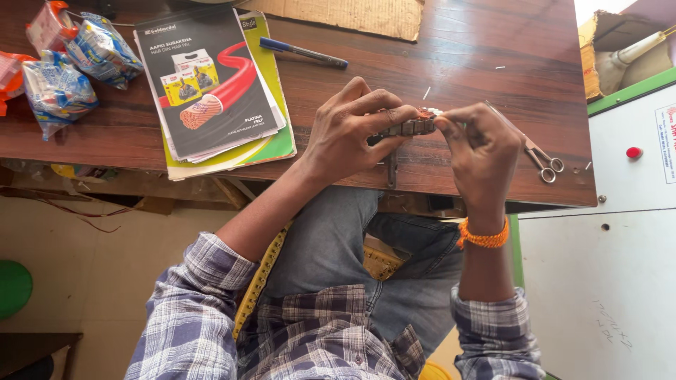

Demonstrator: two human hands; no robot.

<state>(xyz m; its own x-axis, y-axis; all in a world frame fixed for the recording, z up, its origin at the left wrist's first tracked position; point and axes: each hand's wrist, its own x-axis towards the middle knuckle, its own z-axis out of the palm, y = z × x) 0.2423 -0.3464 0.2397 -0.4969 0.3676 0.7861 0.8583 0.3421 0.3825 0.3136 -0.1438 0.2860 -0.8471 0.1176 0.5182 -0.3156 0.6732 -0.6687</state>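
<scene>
You are holding a small metal-and-copper part just above the desk edge, your left hand closing around its body while your right hand is pinching its copper end. It is looking rigid and light, with thin windings likely delicate, so the metal body seems safest to grip. Both wrists are bending inward, fingertips meeting; scissors are lying just beside your right hand.
</scene>
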